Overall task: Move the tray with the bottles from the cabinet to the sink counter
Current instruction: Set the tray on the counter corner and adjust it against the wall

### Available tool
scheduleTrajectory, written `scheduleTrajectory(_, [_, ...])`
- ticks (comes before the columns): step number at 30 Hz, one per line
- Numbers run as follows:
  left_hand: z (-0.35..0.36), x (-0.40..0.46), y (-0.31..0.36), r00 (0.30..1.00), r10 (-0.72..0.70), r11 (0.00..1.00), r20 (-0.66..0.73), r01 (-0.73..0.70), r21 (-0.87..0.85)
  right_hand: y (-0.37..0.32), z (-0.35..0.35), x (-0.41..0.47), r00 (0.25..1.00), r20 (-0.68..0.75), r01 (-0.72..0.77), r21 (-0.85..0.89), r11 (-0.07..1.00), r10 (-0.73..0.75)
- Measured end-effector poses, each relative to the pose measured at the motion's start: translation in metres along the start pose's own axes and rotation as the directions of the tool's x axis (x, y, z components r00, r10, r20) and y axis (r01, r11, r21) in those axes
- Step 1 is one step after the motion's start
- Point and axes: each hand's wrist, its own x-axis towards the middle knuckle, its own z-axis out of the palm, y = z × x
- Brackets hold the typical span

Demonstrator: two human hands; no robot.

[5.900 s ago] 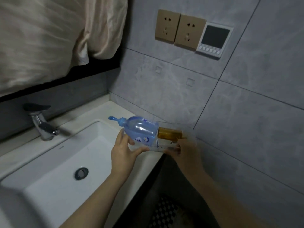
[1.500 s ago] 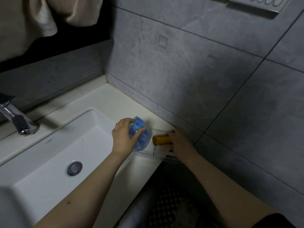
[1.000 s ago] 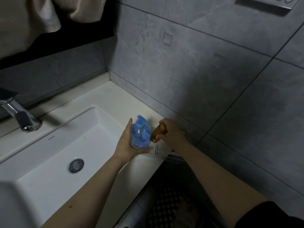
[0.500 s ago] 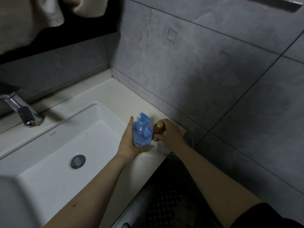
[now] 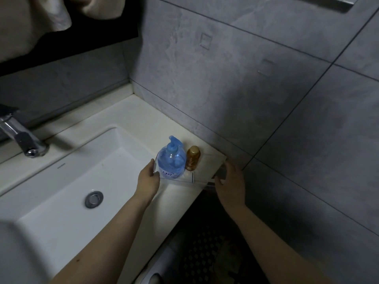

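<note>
Both bottles now upright: blue pump bottle (image 5: 171, 161), amber bottle (image 5: 193, 157). Left hand (image 5: 148, 179) and right hand (image 5: 230, 182) released them, now at tray (image 5: 189, 179) ends.

Left hand (image 5: 148, 179) rests open at the tray's (image 5: 185, 179) left edge; right hand (image 5: 230, 184), fingers loosely spread, sits at its right end.

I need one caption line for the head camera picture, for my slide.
Clear tray with blue pump bottle and amber bottle upright on the sink counter; left hand at its edge, right hand beside.
</note>
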Motion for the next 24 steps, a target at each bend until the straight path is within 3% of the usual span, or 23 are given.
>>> scheduleTrajectory(4, [0.005,0.004,0.003,0.995,0.008,0.998,-0.099,-0.002,0.064,0.008,0.004,-0.022,0.985,-0.116,-0.126,0.017,0.992,0.127])
scheduleTrajectory(10, [0.005,0.008,-0.001,0.993,0.009,0.988,-0.114,0.009,0.157,0.005,0.004,-0.023,0.99,-0.136,-0.06,-0.11,0.992,0.045])
scheduleTrajectory(16, [0.004,0.015,-0.001,0.992,-0.027,0.972,-0.123,0.055,0.23,0.002,0.008,-0.021,0.975,-0.073,-0.206,0.063,0.976,0.211])
scheduleTrajectory(21, [0.003,0.019,-0.002,0.989,-0.014,0.967,-0.147,0.051,0.249,-0.003,0.012,-0.019,0.951,-0.128,-0.256,0.182,0.949,0.281])
scheduleTrajectory(24, [0.003,0.018,-0.001,0.988,0.05,0.956,-0.15,-0.004,0.294,-0.006,0.014,-0.014,0.9,-0.15,-0.372,0.223,0.901,0.409])
